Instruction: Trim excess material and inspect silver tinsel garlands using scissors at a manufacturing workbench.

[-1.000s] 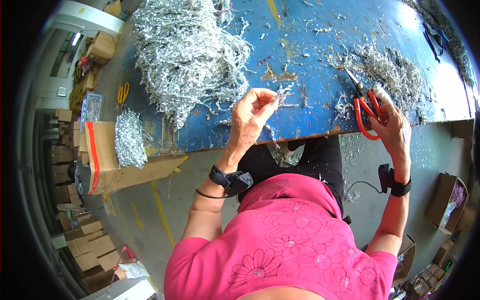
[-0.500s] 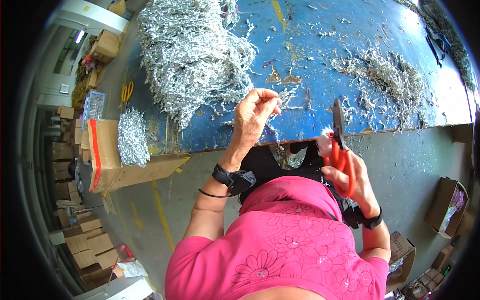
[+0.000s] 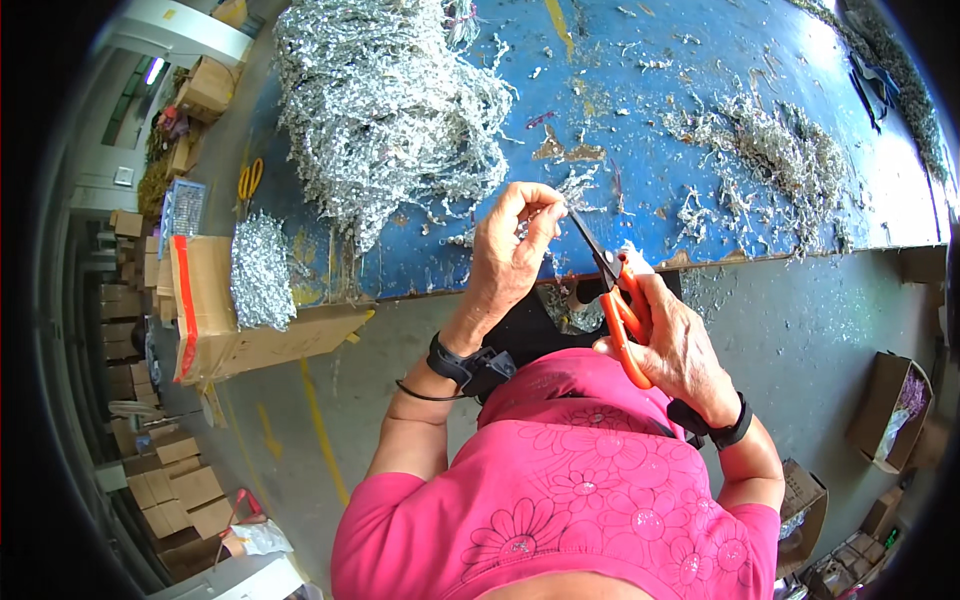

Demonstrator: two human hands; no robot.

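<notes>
My left hand (image 3: 512, 245) pinches something thin between thumb and fingertips above the table's front edge; it is too small to make out clearly. Red-handled scissors (image 3: 622, 330) are gripped in my right hand (image 3: 672, 335), with dark blades reaching up to the left fingertips. Whitish material shows at the right index finger. A silver sprig (image 3: 576, 187) lies just past the left fingertips. Left of that hand spreads a big heap of silver tinsel-like strands (image 3: 395, 120) on the blue table (image 3: 620, 110).
Loose silvery scraps (image 3: 775, 150) lie on the table's right side. A tinsel bundle (image 3: 262, 270) rests over a cardboard box (image 3: 205, 310) at the left, near yellow-handled scissors (image 3: 250, 180). More cartons stand on the floor, including an open box (image 3: 893, 412) at right.
My right hand has swung left and up with the scissors, bringing the blades from upright to slanting against the left fingertips. The left hand has barely moved.
</notes>
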